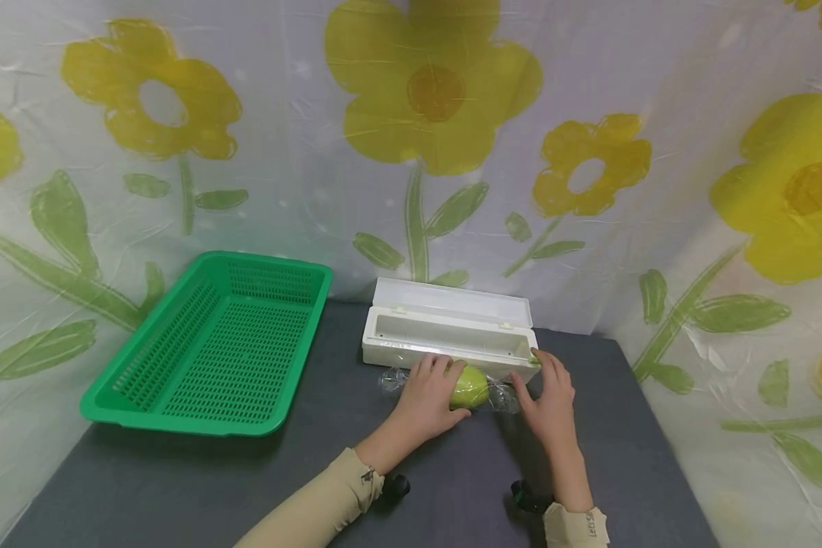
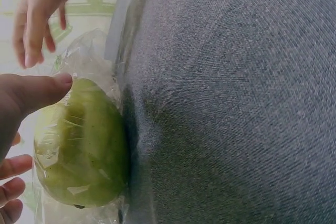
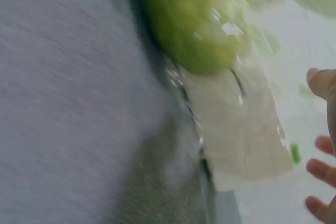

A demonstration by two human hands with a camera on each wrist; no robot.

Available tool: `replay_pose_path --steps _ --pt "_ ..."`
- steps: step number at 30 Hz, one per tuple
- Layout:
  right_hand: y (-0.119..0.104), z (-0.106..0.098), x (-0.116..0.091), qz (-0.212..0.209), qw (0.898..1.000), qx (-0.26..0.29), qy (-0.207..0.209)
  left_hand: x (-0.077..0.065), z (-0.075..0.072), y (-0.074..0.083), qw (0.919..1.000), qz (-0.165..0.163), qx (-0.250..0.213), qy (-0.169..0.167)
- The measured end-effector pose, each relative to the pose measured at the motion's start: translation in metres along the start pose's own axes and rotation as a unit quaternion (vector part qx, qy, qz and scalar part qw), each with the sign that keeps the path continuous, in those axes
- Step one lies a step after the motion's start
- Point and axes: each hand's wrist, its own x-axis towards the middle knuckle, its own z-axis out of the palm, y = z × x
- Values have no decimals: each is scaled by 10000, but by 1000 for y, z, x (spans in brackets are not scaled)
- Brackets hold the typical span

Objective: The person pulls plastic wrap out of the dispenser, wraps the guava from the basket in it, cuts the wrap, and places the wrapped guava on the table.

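Note:
A green fruit (image 1: 469,387) loosely wrapped in clear plastic film (image 1: 503,397) lies on the dark tabletop; its exact kind is unclear. My left hand (image 1: 430,396) is over the fruit's left side. In the left wrist view, its thumb (image 2: 55,85) touches the wrapped fruit (image 2: 86,145), while the other fingers are spread above it. To the right, my right hand (image 1: 551,399) has its fingers apart, near the film's loose end and the right end of a long white box (image 1: 445,352). The right wrist view shows film extending from the fruit (image 3: 197,24), with that hand beside it.
The white box stands behind the fruit, its lid (image 1: 452,301) raised, with a small green piece at its right end. A green slotted basket (image 1: 284,380) sits at the left. A flower-printed curtain (image 1: 301,190) hangs behind the table (image 1: 452,495).

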Motion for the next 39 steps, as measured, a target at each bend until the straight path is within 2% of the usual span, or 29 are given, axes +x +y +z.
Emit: replay_pose_path --steps 3,7,11,19,25,31,39 --pt "14 -1 7 548 9975 394 -185 2 -1 0 10000 10 -22 -64" --pt "30 5 12 1160 9855 992 -738 5 0 0 9999 44 42 -128" --pt "43 11 13 1435 9754 1326 -1019 7 0 1 9996 115 141 -209" --pt "52 21 10 1666 9661 1807 -791 19 -2 7 9990 263 221 -300" --pt "48 24 8 1833 9652 1753 -632 35 2 19 9981 506 247 -256" --pt "41 26 5 1947 9635 1796 -397 49 3 30 9966 680 290 -369" --pt "40 34 5 1976 9611 1914 -245 74 9 42 9957 847 333 -155"
